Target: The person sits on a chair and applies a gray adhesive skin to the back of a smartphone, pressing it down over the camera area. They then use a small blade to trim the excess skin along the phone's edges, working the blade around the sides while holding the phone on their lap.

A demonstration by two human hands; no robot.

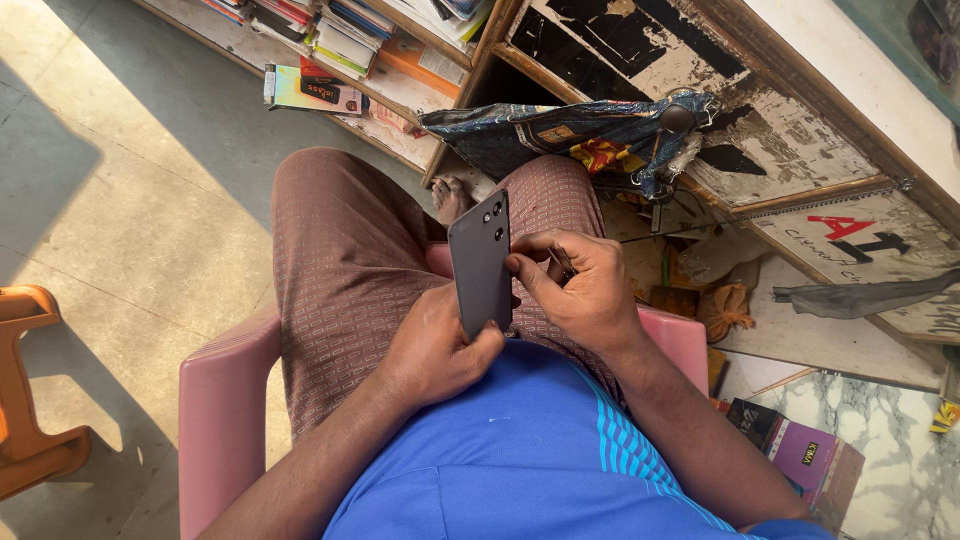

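Left hand grip [432, 350] on dark phone [481, 262]

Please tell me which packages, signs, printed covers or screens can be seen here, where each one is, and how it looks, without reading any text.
Purple box: lower right, by the marble slab; rectangular, purple top.
White signboard: right, leaning; flat, red and black lettering.
Colourful booklet: top, on the shelf's edge; flat, yellow-green cover.
Phone: centre, held in the left hand, right hand at its edge; dark back faces up, screen hidden.
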